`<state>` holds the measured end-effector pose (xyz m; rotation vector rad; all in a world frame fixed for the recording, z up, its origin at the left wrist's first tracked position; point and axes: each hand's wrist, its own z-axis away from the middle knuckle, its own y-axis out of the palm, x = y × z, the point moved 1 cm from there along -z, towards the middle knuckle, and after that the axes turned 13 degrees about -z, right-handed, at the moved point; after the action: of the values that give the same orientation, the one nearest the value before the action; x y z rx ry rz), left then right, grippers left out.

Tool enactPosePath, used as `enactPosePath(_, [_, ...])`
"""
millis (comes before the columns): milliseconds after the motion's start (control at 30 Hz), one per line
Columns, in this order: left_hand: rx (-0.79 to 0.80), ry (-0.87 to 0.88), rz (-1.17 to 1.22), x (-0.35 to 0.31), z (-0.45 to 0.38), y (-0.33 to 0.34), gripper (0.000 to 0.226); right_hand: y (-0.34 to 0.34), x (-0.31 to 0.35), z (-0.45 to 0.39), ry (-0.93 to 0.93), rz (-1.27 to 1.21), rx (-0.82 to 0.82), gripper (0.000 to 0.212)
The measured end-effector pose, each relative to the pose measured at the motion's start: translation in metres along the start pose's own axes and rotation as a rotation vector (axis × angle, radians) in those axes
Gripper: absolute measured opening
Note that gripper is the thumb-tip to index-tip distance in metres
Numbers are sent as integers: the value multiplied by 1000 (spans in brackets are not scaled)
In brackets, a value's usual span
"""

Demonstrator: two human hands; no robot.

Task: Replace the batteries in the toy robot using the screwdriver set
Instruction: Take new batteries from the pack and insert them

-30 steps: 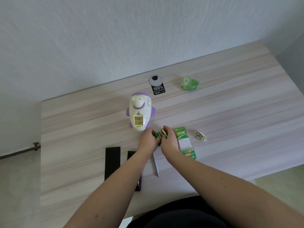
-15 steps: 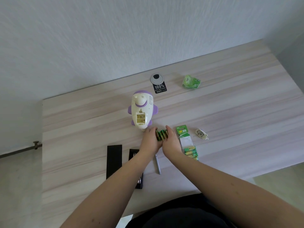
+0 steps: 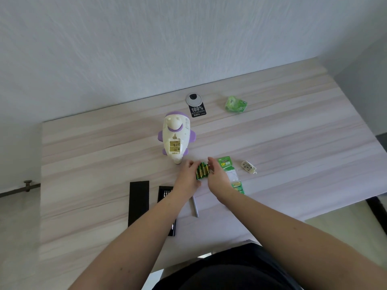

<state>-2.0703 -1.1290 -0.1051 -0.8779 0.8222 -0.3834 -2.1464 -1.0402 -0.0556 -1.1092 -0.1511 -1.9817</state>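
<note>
The white and purple toy robot [image 3: 176, 139] lies on its front on the table, its battery compartment [image 3: 174, 146] open. Just in front of it a row of green and gold batteries [image 3: 202, 170] lies on the table between my hands. My left hand [image 3: 187, 177] holds the row from the left and my right hand [image 3: 216, 175] from the right, fingers curled against it. The screwdriver [image 3: 195, 206] lies below my hands. The black screwdriver set case [image 3: 165, 192] is partly hidden under my left forearm, with its lid [image 3: 138, 203] beside it.
A green battery pack [image 3: 229, 171] lies right of my right hand, and the small white battery cover [image 3: 248, 166] further right. A crumpled green wrapper [image 3: 235, 104], a round cable grommet [image 3: 194, 99] and a black tag [image 3: 198, 111] sit near the table's back edge.
The batteries, held bunched between my fingers a second ago, now lie as a flat row between both hands. The camera view has shifted slightly.
</note>
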Motion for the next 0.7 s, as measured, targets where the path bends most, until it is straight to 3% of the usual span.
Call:
enactPosePath(333, [-15, 89, 95, 4, 18, -15, 70, -20, -2, 19, -111, -196, -63, 45])
enactPosePath(467, [-65, 144, 111, 5, 39, -20, 50, -48, -9, 33, -154, -340, -174, 38])
enactPosePath(633, [-66, 146, 100, 11, 54, -16, 13, -79, -33, 42, -81, -391, -268, 37])
enactPosePath(700, [-43, 157, 81, 9, 55, -15, 11, -85, -43, 49, -53, -366, -275, 31])
